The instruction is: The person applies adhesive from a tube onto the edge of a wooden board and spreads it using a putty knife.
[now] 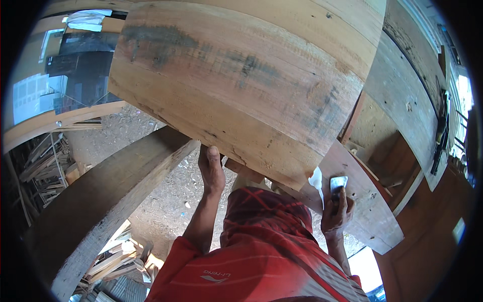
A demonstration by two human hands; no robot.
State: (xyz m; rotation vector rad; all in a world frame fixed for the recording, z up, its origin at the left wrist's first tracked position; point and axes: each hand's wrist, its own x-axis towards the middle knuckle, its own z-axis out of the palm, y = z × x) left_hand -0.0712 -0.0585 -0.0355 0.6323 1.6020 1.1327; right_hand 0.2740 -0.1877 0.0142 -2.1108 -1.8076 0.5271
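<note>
Wooden panel (241,90): broad, several strips wide, dark stains across the face; lies in front of the person, near edge just beyond the red shirt (241,251). Left hand (213,171): at the near edge, thumb raised against it, remaining fingers hidden; cannot tell how far they are spread or whether they grip. Right hand (336,215): beside the panel's near right corner, fingers bent, pinching a small flat block (338,182), pale and shiny on top, dark along the side; exact kind unclear. Beneath that hand, a grey-brown board (372,216) runs off at an angle. Left: thick curved beam (110,191), end near the left hand. Farther out: scrap wood (113,259) on the ground (156,201).
</note>
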